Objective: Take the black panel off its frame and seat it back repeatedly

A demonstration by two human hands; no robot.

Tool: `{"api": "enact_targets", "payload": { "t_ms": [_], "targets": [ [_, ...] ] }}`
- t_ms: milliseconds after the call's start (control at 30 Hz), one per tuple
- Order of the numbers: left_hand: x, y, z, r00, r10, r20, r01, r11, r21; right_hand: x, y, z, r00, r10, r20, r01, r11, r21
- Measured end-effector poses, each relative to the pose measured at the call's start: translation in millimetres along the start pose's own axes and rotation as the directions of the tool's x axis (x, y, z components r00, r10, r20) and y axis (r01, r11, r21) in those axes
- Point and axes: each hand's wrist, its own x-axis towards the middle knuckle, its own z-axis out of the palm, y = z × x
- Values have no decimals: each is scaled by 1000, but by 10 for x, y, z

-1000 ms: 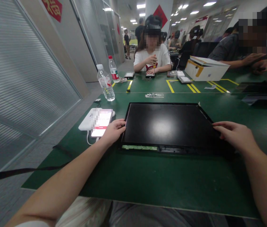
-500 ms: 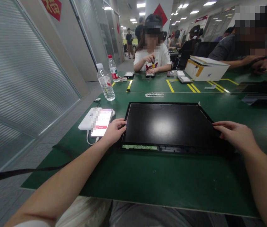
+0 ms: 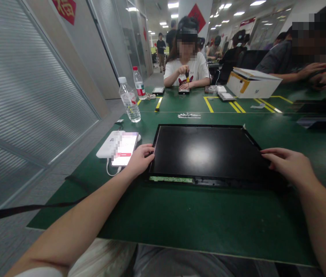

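Fingers (image 3: 148, 147) touch opposite sides of the black panel (image 3: 202, 152).

Beside our left hand (image 3: 138, 160) we see a black panel (image 3: 203, 152) with a green strip (image 3: 171, 179), on a dark-green table (image 3: 209, 219).

Dim, cool room light, with a soft white glare on the screen (image 3: 206, 152).
Lamps (image 3: 173, 5) far beyond the screen burn white; the phone (image 3: 125, 149) left of it glows, partly pixelated. Shadow darkens the table (image 3: 194, 219) by the screen's near right corner. Right of it, a dark thing (image 3: 321, 112) blurs; far left, blinds (image 3: 27, 84) slant, stretched by the lens.
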Motion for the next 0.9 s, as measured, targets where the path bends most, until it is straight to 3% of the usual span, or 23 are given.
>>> {"api": "enact_targets", "payload": {
  "t_ms": [567, 900],
  "targets": [
    [4, -14, -12, 999, -41, 12, 42, 996, -75, -16, -22, 7, 1000, 17, -6, -17, 1000, 10],
    [-13, 61, -46, 999, 3, 38, -1, 999, -52, -12, -17, -5, 1000, -7, -1, 7, 1000, -19]
  ]
}}
